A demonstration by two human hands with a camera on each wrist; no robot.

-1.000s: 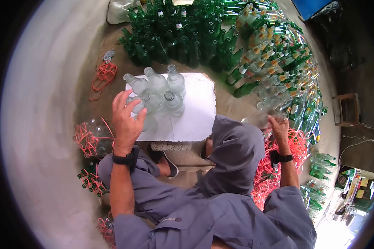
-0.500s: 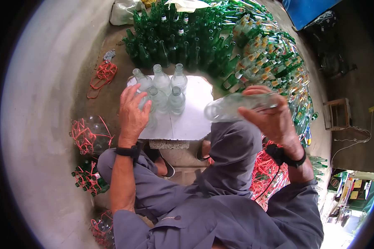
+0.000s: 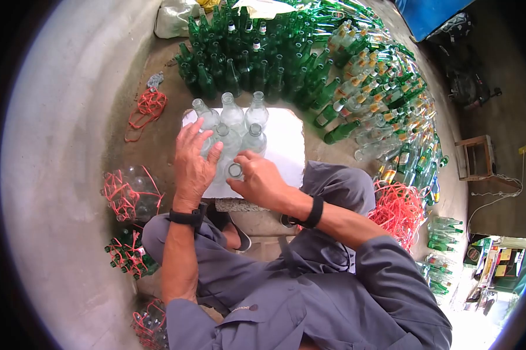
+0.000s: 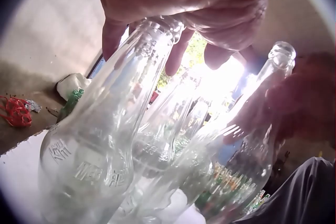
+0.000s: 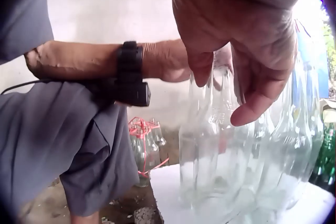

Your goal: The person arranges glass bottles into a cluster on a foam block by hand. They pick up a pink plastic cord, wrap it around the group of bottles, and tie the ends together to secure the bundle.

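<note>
Several clear glass bottles (image 3: 231,114) stand upright, close together, on a white board (image 3: 286,140). My right hand (image 3: 263,181) pinches the neck of the nearest bottle (image 3: 235,170), at the front of the group; the right wrist view shows this hand (image 5: 236,35) with thumb and fingers around the neck of a bottle (image 5: 202,155). At the group's left side is my left hand (image 3: 194,166), its fingers spread and bent over the bottles there. In the left wrist view, that hand (image 4: 184,3) lies over the top of a bottle (image 4: 94,150).
Many green bottles (image 3: 234,73) stand beyond the board, with clear and green ones (image 3: 380,99) along the right. Red twine (image 3: 398,213) is heaped beside the right knee. Bottles tied with red twine (image 3: 123,195) are at the left. A wooden stool (image 3: 476,157) stands far right.
My right hand has come from the bottles at the right, carrying a clear bottle, which is now upright at the group's front. My left hand has stayed by the group.
</note>
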